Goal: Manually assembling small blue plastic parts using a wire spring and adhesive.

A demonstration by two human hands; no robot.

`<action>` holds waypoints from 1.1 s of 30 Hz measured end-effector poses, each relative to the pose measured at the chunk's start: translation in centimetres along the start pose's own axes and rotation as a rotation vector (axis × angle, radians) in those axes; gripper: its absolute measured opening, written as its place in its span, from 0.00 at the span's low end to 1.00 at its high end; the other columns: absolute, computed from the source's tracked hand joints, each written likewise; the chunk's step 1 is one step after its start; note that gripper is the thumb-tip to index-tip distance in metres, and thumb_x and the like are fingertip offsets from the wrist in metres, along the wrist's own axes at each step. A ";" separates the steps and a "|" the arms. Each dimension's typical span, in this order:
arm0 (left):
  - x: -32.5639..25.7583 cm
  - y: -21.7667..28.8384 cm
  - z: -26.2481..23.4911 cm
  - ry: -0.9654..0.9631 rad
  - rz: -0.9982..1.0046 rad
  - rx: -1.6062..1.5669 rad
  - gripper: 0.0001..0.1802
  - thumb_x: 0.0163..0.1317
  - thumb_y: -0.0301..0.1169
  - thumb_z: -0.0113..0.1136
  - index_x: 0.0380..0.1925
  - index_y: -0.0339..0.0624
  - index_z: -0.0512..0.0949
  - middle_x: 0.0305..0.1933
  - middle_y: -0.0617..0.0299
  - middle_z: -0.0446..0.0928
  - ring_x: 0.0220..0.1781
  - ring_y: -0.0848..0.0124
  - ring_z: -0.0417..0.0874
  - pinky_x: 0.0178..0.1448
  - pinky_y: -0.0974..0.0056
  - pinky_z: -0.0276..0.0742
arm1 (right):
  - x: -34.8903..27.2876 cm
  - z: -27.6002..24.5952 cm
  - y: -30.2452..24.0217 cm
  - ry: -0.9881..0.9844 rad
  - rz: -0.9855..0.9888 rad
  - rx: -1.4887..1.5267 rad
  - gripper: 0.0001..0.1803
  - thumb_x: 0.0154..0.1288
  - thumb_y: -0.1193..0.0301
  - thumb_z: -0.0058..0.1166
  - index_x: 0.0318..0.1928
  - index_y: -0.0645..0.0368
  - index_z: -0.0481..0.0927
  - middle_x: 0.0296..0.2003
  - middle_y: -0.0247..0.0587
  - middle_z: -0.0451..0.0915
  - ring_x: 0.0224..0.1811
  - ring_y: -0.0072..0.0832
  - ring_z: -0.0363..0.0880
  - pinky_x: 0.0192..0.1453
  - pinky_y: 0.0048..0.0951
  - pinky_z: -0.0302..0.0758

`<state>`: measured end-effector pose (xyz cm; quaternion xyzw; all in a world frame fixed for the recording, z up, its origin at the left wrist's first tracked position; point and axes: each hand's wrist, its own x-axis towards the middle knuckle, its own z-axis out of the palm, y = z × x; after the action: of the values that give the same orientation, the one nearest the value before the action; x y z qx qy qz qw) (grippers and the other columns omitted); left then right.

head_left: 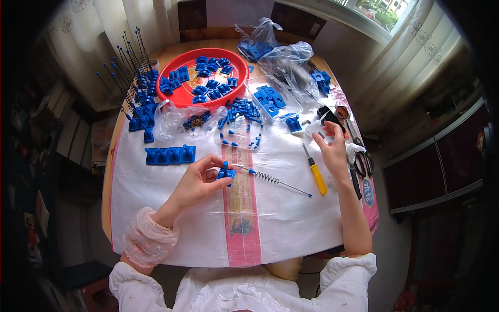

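My left hand (200,178) grips a small blue plastic base with an upright post (225,176), closed round it near the table's middle. Just right of it lies a spring rod with blue ends (267,178), apart from my fingers. My right hand (332,148) is raised at the right beside a small white container (313,128). Its thumb and fingers are apart and curved; I make out nothing held in them. Below that hand rests a screwdriver with a yellow handle (317,179).
A red basin (162,67) holds blue parts. Bases with upright springs (141,112) crowd the far left; a row of blue bases (170,155) lies nearer. Small blue pieces (243,110), a clear tray (296,108) and plastic bags (286,60) sit behind. Scissors (366,164) lie by the right edge.
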<state>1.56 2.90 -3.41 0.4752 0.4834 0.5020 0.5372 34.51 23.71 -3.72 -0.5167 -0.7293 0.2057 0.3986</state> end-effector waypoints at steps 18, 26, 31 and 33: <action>-0.8 1.6 0.7 -0.101 -0.082 -0.046 0.15 0.70 0.23 0.69 0.53 0.38 0.78 0.56 0.57 0.83 0.55 0.73 0.85 0.63 0.66 0.83 | 0.5 2.0 -0.3 0.002 0.029 -0.043 0.15 0.67 0.70 0.69 0.47 0.65 0.79 0.43 0.44 0.81 0.48 0.35 0.80 0.52 0.35 0.74; -2.6 -0.8 -0.1 0.095 -0.109 -0.059 0.15 0.67 0.20 0.69 0.53 0.37 0.81 0.57 0.59 0.82 0.55 0.73 0.85 0.61 0.66 0.84 | -1.1 -1.5 -6.4 -0.369 0.017 0.467 0.08 0.75 0.74 0.62 0.46 0.64 0.77 0.44 0.43 0.88 0.45 0.24 0.87 0.53 0.27 0.81; -1.7 -1.7 1.2 0.183 0.158 0.121 0.10 0.64 0.20 0.72 0.45 0.39 0.86 0.57 0.58 0.78 0.54 0.73 0.85 0.55 0.70 0.84 | -3.1 -2.1 -8.9 -0.426 0.043 0.559 0.09 0.75 0.72 0.63 0.48 0.64 0.80 0.39 0.40 0.88 0.43 0.22 0.85 0.49 0.25 0.79; -1.8 -1.7 1.1 0.231 0.276 0.341 0.07 0.62 0.21 0.73 0.40 0.40 0.89 0.55 0.58 0.78 0.49 0.75 0.84 0.49 0.72 0.82 | -3.9 -1.6 -9.1 -0.454 0.069 0.646 0.10 0.75 0.71 0.63 0.49 0.64 0.81 0.37 0.39 0.87 0.42 0.21 0.84 0.47 0.25 0.77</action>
<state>2.76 1.05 -4.90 0.5600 0.5497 0.5329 0.3168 31.01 16.45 2.27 -0.3301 -0.6788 0.5469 0.3623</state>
